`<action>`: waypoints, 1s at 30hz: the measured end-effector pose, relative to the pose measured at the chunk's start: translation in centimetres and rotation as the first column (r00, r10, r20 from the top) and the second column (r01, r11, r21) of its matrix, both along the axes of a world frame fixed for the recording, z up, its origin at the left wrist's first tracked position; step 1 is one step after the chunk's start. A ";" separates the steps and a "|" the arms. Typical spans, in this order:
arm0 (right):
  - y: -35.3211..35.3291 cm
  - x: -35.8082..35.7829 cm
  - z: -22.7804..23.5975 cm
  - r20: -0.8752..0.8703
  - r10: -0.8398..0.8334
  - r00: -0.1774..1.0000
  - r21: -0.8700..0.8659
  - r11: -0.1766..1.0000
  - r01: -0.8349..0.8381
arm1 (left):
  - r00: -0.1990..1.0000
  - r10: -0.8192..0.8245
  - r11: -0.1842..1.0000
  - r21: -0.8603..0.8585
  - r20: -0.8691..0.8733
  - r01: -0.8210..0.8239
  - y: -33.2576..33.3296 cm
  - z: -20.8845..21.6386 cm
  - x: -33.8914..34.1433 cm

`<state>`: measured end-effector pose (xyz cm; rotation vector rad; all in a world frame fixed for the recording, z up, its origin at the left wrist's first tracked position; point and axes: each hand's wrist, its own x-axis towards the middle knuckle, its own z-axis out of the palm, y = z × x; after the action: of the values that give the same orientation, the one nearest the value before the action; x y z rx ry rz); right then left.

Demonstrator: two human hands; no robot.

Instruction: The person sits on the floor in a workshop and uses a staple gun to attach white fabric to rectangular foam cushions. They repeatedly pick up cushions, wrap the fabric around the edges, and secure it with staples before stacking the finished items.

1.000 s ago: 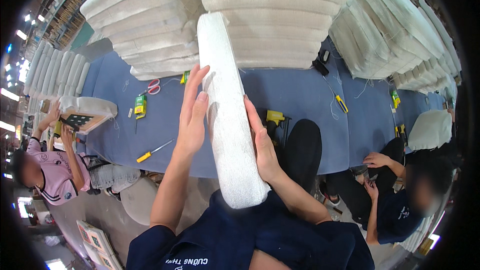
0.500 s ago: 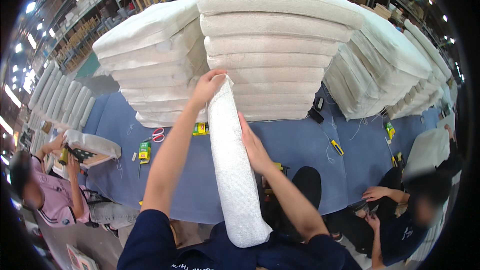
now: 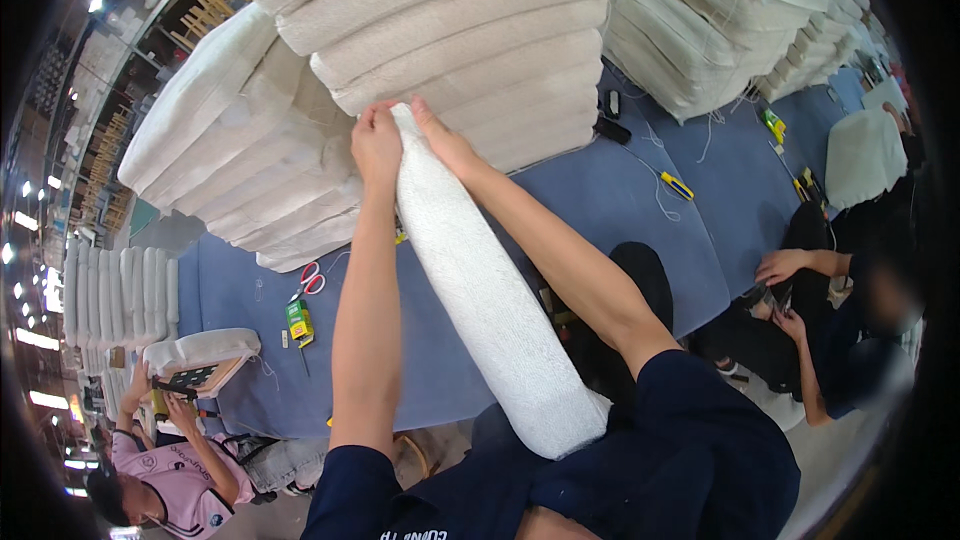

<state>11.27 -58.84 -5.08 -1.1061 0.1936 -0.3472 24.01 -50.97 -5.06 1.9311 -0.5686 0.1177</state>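
A white fabric-covered seat cushion [image 3: 490, 300] stands on its narrow edge in front of me, its near end against my dark shirt. My left hand [image 3: 378, 148] is closed around its far left corner, fingers curled. On the other side of the far end, my right hand [image 3: 445, 145] grips the right corner with its fingers along the fabric. The cushion's underside is hidden from view. Just beyond my hands rises a tall stack of similar cushions [image 3: 470, 50].
More cushion stacks stand left [image 3: 240, 140] and right [image 3: 710, 20] on the blue table [image 3: 570, 205]. Red-handled scissors [image 3: 312, 280], a green-yellow box [image 3: 299, 324] and a yellow-handled screwdriver [image 3: 676, 186] lie there. Co-workers sit left [image 3: 190, 475] and right [image 3: 850, 340].
My right hand has slid from the cushion's middle side up to its far end, beside my left hand. The view has turned, so the cushion slants more and the stacks sit further left.
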 end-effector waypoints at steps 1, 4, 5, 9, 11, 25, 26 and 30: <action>0.5 -1.6 0.2 -0.014 -0.016 1.000 -0.049 0.999 0.015 | 1.000 0.017 1.000 0.016 0.020 -0.017 -0.1 -0.1 -0.1; 0.8 -4.5 -0.8 0.016 -0.094 0.995 -0.270 0.958 0.095 | 0.999 -0.001 1.000 0.030 -0.041 0.002 -1.0 0.3 -0.5; 1.1 -5.4 -1.3 0.090 -0.072 0.993 -0.296 0.950 0.095 | 1.000 -0.001 1.000 0.025 -0.017 0.001 -1.2 0.3 -0.5; 4.5 -12.2 1.6 0.073 -0.071 0.995 -0.428 0.899 0.096 | 1.000 0.014 0.999 0.035 0.006 -0.014 -0.3 -0.2 0.1; 5.5 -14.6 2.0 0.084 -0.075 0.994 -0.501 0.859 0.108 | 1.000 0.011 0.999 0.038 -0.005 -0.011 -0.3 -0.4 0.4; 11.7 -30.3 6.2 0.022 0.091 0.996 -0.952 0.305 -0.007 | 0.998 -0.042 0.996 0.077 -0.036 0.045 2.1 1.4 -2.1; 11.7 -31.0 6.6 0.010 0.117 0.993 -0.949 0.315 -0.028 | 0.991 -0.067 0.984 0.171 0.112 0.047 2.2 2.1 -2.5; 10.7 -33.4 6.3 0.150 0.178 0.972 -0.794 0.608 0.011 | 0.718 -0.416 0.840 0.538 0.558 0.068 6.1 4.5 -3.5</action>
<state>-22.09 -48.13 1.23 -1.9522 -0.2500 -0.4852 20.50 -44.85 -0.60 2.2557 -1.4598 0.5494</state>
